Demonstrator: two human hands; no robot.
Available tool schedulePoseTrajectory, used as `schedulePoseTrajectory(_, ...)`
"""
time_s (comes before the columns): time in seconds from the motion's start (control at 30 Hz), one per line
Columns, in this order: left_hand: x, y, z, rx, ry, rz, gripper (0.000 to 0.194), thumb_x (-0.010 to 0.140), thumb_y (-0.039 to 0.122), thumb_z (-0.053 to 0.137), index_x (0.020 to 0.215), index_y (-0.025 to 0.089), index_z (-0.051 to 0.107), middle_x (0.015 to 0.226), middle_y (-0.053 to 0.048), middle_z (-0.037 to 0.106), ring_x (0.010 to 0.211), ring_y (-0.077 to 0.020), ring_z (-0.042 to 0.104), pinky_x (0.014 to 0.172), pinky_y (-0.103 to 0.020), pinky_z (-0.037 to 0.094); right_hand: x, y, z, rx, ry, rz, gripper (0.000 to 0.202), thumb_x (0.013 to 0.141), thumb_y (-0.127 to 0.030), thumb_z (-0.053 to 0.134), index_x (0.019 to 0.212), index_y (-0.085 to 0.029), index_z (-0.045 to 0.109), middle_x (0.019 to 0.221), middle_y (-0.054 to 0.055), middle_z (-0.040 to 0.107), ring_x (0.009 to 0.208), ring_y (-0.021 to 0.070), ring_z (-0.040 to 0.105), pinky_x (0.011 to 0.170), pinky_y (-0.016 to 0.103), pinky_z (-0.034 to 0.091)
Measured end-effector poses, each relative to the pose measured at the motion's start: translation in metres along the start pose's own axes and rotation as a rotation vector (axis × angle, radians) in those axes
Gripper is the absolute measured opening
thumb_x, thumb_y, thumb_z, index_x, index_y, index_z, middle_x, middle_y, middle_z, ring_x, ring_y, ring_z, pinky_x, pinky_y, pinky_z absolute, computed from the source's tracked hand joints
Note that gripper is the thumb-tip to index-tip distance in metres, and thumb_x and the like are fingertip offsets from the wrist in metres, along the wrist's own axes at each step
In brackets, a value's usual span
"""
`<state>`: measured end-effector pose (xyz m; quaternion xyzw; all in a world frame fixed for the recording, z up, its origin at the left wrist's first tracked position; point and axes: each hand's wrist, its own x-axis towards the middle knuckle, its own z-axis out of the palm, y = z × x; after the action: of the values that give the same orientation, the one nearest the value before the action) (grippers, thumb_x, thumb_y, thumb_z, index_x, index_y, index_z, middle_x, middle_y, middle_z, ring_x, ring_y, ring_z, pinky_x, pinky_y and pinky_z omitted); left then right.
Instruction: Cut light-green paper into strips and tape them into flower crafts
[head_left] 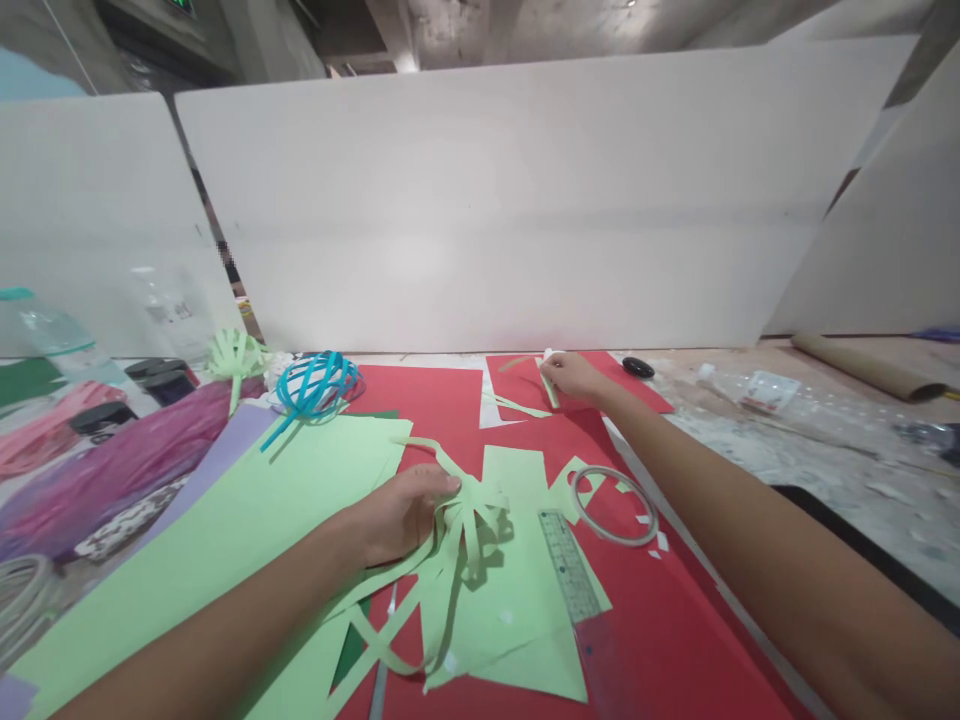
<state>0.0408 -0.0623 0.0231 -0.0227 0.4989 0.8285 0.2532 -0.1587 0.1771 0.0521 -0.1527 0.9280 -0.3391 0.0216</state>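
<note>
My left hand is closed on a bunch of light green paper strips, joined near the middle with loose ends curling outward. Long strips trail from it toward the near edge. Beneath lies a light green paper sheet with a clear ruler across its right side. Far off, my right hand reaches over red paper with fingers closed. A pale, narrow piece shows below its fingertips and something white above them; I cannot make out what it grips.
A tape ring lies among paper scraps at right. Blue woven strips form a ball at left, beside a green paper flower. A clear bottle and a cardboard tube lie right. White panels stand behind.
</note>
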Motion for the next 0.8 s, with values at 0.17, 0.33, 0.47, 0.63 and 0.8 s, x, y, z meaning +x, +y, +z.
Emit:
schedulePoseTrajectory(0.17,0.005,0.002,0.018,0.050,0.079,0.025,0.017,0.070,0.025,0.069,0.064,0.009,0.068,0.060,-0.010,0.069,0.054,-0.0214,0.064,0.056,-0.033,0.053,-0.026,-0.009,-0.006,0.478,-0.030,-0.044,0.020,0.087,-0.037,0.047,0.077,-0.020,0.049,0.072,0.004,0.058,0.056,0.0118,0.048,0.050,0.024,0.041)
schedulePoseTrajectory(0.33,0.014,-0.002,0.036,0.152,0.114,-0.005,0.021,0.073,0.029,0.064,0.072,0.008,0.067,0.066,-0.013,0.070,0.057,-0.0236,0.065,0.057,-0.034,0.051,-0.086,-0.013,0.003,0.902,-0.167,-0.026,0.014,0.077,-0.025,0.066,0.083,-0.020,0.055,0.086,0.004,0.063,0.067,0.0109,0.056,0.061,0.023,0.050)
schedulePoseTrajectory(0.47,0.019,-0.008,0.040,0.223,0.124,0.073,0.020,0.073,0.029,0.067,0.070,0.011,0.063,0.062,-0.009,0.066,0.058,-0.0218,0.064,0.057,-0.032,0.048,-0.121,-0.017,0.009,1.204,-0.259,0.100,0.013,0.077,-0.012,0.066,0.089,-0.019,0.065,0.096,0.004,0.067,0.071,0.0089,0.060,0.069,0.021,0.053)
schedulePoseTrajectory(0.63,0.018,-0.011,0.040,0.265,0.123,0.093,0.023,0.075,0.034,0.069,0.071,0.012,0.062,0.063,-0.006,0.064,0.057,-0.0192,0.062,0.057,-0.030,0.045,-0.132,-0.029,0.013,1.234,-0.315,0.117,0.003,0.080,-0.018,0.069,0.083,-0.016,0.068,0.083,0.003,0.066,0.077,0.0103,0.064,0.068,0.020,0.053)
schedulePoseTrajectory(0.8,0.018,-0.015,0.034,0.353,0.134,0.097,0.028,0.074,0.038,0.070,0.067,0.014,0.060,0.057,-0.003,0.059,0.049,-0.0149,0.056,0.049,-0.026,0.038,-0.138,-0.036,0.022,1.242,-0.337,0.103,0.011,0.078,-0.025,0.073,0.081,-0.017,0.065,0.086,0.002,0.067,0.063,0.0081,0.061,0.043,0.016,0.042)
